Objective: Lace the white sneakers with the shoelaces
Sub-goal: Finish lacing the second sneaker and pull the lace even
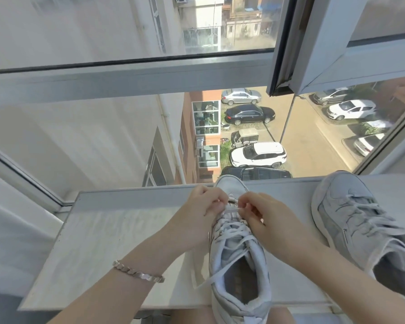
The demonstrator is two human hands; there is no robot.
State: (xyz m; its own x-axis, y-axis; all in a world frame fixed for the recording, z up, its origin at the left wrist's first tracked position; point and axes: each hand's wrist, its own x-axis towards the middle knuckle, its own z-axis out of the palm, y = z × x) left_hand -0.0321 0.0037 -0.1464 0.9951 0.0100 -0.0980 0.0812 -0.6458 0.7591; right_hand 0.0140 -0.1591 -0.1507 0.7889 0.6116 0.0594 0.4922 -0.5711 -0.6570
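Left hand (202,204) and right hand (267,218) each pinch the soft, limp lace (232,210) at the toe eyelets of a sneaker (236,251); probably easiest gripped near its tips.

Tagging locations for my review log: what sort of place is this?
Probably an upper-floor flat, at an open window. Two white lace-up sneakers sit on a pale stone window ledge, a grey metal window frame runs across, and parked cars show far below in a courtyard.

1 head-worn wide-angle view, forward and down, close above the windowsill (103,242)
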